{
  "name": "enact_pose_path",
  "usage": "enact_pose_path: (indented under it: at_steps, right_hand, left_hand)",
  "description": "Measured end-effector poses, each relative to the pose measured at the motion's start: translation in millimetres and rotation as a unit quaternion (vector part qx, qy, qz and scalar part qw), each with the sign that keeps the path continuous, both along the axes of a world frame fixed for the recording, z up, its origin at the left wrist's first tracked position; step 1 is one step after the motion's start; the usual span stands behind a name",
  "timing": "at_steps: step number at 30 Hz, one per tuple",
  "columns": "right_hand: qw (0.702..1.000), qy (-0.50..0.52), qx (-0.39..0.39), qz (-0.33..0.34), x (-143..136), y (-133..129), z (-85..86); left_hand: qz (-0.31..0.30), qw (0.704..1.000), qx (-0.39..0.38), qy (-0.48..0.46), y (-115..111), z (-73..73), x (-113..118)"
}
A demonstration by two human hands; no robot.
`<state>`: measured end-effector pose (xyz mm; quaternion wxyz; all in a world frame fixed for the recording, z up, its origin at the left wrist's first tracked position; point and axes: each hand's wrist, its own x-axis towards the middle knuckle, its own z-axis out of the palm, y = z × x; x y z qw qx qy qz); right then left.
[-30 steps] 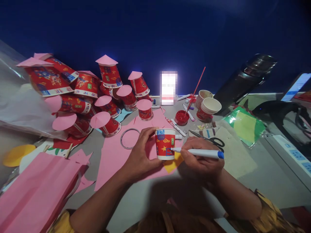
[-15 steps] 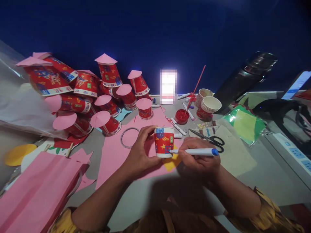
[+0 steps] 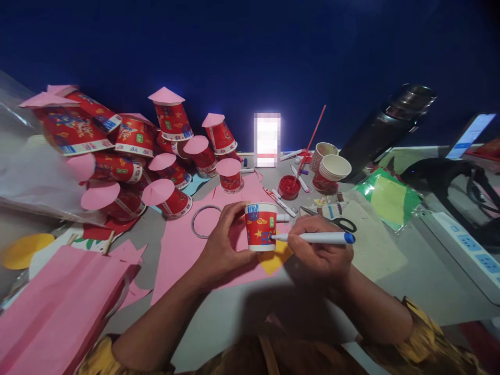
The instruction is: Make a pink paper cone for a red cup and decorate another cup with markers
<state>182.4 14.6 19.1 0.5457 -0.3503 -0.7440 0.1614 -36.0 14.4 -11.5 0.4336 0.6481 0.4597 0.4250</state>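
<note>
A red paper cup (image 3: 259, 225) is held upright over the pink sheet (image 3: 175, 265).
Grey tabletop (image 3: 211, 323) is left on the near side; room is bounded by pink-topped cups (image 3: 172, 121) far left, scissors (image 3: 346, 224) at right. The cup is clasped by the left hand (image 3: 223, 242), thumb and fingers curved around it; a marker (image 3: 326, 238) is pinched in the right hand (image 3: 322, 259), tip at a blue grid.

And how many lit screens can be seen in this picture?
2: a pixelated screen upright beyond the red cup in the left hand, and a tilted phone at far right.
</note>
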Motion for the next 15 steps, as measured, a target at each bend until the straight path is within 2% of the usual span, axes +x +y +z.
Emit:
enact_pose_path:
  at_steps: [5, 15]
  right_hand:
    - [1.000, 0.001, 0.018, -0.004, -0.4, 0.9, -0.8]
    - [1.000, -0.012, 0.003, 0.013, -0.5, 0.9, -3.1]
  left_hand:
    - [-0.007, 1.000, 0.001, -0.003, -0.3, 1.2, 0.7]
    - [-0.010, 1.000, 0.014, 0.010, -1.3, 4.1, 1.5]
